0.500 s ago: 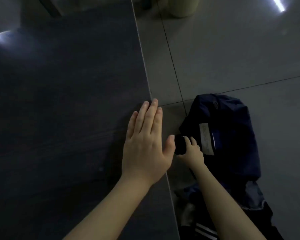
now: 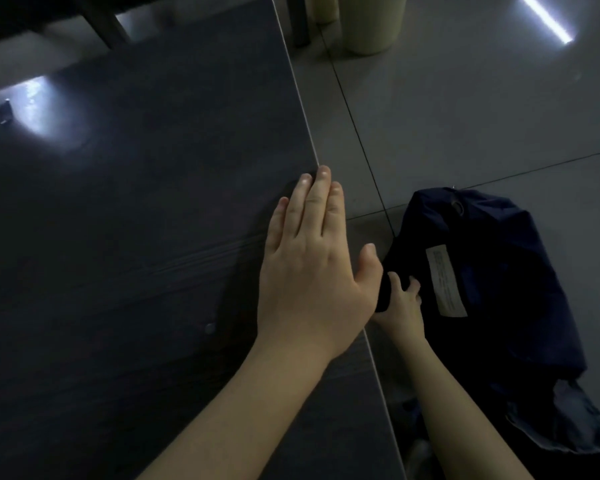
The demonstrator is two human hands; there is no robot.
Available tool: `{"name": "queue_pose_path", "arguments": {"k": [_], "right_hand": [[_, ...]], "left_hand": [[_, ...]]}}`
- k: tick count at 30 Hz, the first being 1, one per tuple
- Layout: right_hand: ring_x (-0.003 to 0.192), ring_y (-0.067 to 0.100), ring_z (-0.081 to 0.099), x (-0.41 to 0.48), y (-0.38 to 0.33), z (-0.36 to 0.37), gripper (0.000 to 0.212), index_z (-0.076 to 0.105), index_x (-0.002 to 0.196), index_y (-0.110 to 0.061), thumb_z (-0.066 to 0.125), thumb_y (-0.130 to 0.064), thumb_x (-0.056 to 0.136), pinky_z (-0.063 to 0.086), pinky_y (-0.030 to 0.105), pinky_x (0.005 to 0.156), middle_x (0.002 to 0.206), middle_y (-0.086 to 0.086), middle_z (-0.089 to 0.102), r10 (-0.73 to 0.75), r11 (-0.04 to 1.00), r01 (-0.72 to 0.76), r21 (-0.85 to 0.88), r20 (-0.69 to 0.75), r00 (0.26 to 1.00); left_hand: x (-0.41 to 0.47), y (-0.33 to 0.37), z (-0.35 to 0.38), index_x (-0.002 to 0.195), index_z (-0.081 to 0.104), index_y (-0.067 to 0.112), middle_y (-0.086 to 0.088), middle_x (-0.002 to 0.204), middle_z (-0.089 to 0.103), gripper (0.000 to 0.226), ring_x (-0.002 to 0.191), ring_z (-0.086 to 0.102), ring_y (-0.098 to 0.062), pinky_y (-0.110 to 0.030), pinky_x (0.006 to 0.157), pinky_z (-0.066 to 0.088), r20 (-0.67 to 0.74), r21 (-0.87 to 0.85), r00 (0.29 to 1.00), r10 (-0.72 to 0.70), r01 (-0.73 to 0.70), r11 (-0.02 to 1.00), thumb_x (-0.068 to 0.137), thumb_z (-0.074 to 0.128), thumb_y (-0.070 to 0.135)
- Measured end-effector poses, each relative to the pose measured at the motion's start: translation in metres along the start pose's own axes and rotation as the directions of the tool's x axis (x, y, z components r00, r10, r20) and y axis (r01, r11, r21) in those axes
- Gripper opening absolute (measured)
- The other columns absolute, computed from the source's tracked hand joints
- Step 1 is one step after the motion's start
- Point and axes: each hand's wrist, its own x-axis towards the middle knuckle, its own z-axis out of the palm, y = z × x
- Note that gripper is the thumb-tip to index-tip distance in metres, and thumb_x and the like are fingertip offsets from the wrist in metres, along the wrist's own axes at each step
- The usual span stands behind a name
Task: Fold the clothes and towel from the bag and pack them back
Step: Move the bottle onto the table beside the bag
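Down low, dim light; dark wooden table fills the left half of the view, pale tiled floor to its right. Left hand lies flat, palm down, at the table's right edge, fingers straight and close together, thumb spread out past the edge; it holds nothing. Right hand reaches down beside the table to a dark navy bag that sits on the floor just beside the table edge. Fingers of that hand curl around a dark fold at the bag's near left side, so the grip is closed on the bag's fabric; exactly how tight, cannot tell in this light. Pale rectangular label shows on the bag's upper face, print too small to read. Small metal ring near the bag's far end. Lighter grey-blue cloth spills out at the bag's near end, toward the lower right corner; what garment it is, cannot tell. Pale cylindrical bin stands on the floor at the top, well apart from the bag. Bright streak of reflected light on the tiles at top right
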Motion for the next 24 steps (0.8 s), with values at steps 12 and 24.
{"name": "queue_pose_path", "arguments": {"k": [12,24], "right_hand": [[0.120,0.037,0.040,-0.054,-0.017,-0.082,0.089,0.036,0.134,-0.023,0.085,-0.031,0.060,0.042,0.041,0.093,0.133,0.017,0.031,-0.069,0.974,0.091,0.209,-0.109,0.992],[0.112,0.017,0.041,-0.129,-0.102,-0.263,0.102,0.027,0.142,-0.024,0.087,-0.027,0.060,0.036,0.029,0.086,0.135,0.010,0.036,-0.256,0.932,0.292,0.216,-0.183,0.949]], "left_hand": [[0.000,0.001,-0.003,0.145,0.031,0.004,-0.011,0.155,0.026,0.069,0.144,0.020,-0.024,-0.040,0.117,0.014,-0.003,-0.005,0.999,-0.047,0.047,0.999,0.089,0.031,0.044],[0.002,0.004,-0.019,0.141,0.040,0.005,-0.011,0.149,0.038,0.054,0.140,0.029,-0.023,-0.041,0.116,0.019,0.084,-0.106,0.986,-0.143,0.152,0.983,0.094,0.031,0.031]]}}
